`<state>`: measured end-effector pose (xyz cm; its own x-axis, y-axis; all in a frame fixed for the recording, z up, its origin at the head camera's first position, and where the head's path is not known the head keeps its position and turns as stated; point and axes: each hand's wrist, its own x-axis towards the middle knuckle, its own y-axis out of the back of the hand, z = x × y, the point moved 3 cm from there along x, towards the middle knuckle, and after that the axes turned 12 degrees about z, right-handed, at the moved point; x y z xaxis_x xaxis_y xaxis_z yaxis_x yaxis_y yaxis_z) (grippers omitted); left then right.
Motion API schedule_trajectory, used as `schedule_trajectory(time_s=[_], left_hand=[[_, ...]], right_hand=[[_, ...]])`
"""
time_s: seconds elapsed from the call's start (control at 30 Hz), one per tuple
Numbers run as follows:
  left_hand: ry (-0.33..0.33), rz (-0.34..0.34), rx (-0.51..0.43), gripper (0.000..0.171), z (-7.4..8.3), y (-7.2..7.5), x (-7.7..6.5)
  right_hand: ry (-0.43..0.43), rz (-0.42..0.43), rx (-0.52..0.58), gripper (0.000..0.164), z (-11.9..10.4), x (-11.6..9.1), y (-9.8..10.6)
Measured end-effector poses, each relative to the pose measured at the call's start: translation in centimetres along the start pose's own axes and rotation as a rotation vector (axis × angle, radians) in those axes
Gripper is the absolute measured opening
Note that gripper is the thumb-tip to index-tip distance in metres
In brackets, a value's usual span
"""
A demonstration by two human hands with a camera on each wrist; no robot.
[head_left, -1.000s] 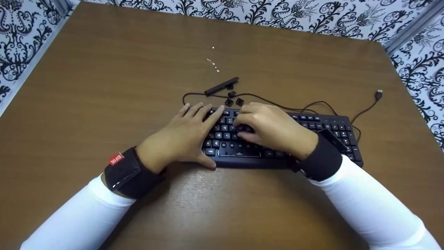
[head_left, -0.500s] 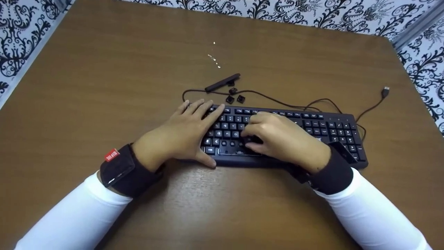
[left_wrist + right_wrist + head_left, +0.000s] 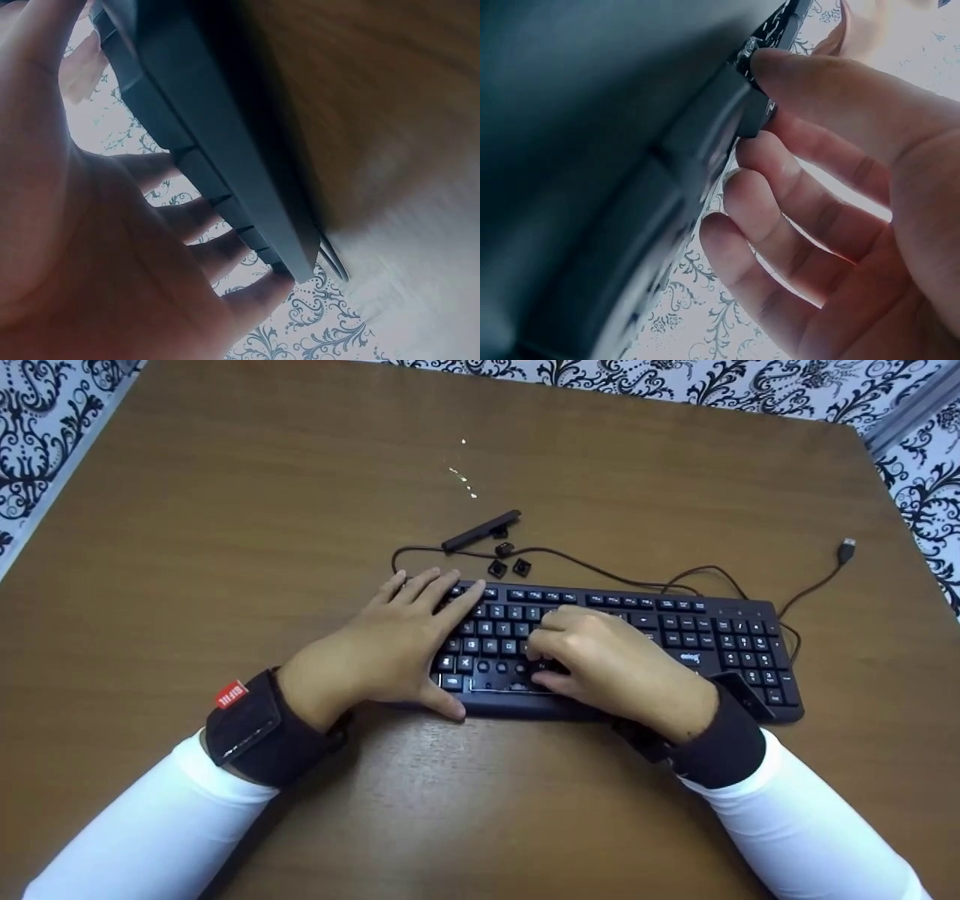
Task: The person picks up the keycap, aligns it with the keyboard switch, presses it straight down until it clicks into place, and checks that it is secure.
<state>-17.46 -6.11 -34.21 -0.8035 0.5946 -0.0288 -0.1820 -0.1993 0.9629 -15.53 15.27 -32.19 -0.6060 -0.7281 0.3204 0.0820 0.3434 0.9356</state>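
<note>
- We see the keyboard (image 3: 690, 649) lying on the bench (image 3: 225, 547), its long side roughly across our view, with both hands on its left and middle parts.
- Our left hand (image 3: 382, 645) lies over the left end of the keyboard, its fingers straight and spread wide across the keys, with the thumb held apart at the near edge; it presses on the keyboard without pinching anything.
- Our right hand (image 3: 600, 656) is over the middle, its fingers curled, and the thumb and forefinger close together at the lower rows; we cannot tell whether a key is pinched between them.
- In the right wrist view we find the thumb tip touching the keyboard beside the keys, the other fingers bent next to it.
- Between our hands, a row of small round posts (image 3: 501, 667) shows bare above a long slot (image 3: 499, 685).
- Just beyond the keyboard we have three loose keys (image 3: 497, 568) near one another, and behind them a long loose key (image 3: 480, 531) lying at a slant.
- The cable (image 3: 592, 568) loops behind the keyboard, and its plug (image 3: 847, 551) rests on the bench, beyond the right end.
</note>
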Motion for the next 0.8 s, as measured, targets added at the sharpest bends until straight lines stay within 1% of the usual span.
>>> schedule_trajectory(time_s=[0.07, 0.17, 0.3, 0.43, 0.63, 0.7, 0.8], left_hand=[[-0.002, -0.001, 0.0, 0.135, -0.01, 0.06, -0.04], [-0.012, 0.016, 0.005, 0.135, -0.05, 0.24, -0.08], [-0.015, 0.023, 0.006, 0.134, -0.04, 0.35, -0.12], [-0.014, 0.011, -0.001, 0.133, 0.03, 0.25, -0.13], [-0.012, 0.037, -0.002, 0.134, -0.05, 0.4, -0.05], [-0.012, 0.03, -0.007, 0.133, -0.03, 0.33, -0.08], [-0.014, 0.019, -0.015, 0.132, 0.01, 0.25, -0.09]], right_hand=[[0.005, 0.004, -0.006, 0.019, -0.03, -0.03, 0.01], [0.01, 0.015, -0.022, 0.019, -0.1, 0.03, 0.11], [-0.003, 0.011, -0.021, 0.018, -0.16, 0.03, 0.18], [-0.005, -0.007, 0.015, 0.013, -0.15, -0.22, 0.4], [0.02, 0.011, 0.003, 0.006, -0.08, -0.04, 0.68], [0.013, 0.002, 0.008, 0.006, -0.09, -0.04, 0.52], [-0.023, -0.016, 0.027, 0.006, -0.06, -0.09, 0.39]])
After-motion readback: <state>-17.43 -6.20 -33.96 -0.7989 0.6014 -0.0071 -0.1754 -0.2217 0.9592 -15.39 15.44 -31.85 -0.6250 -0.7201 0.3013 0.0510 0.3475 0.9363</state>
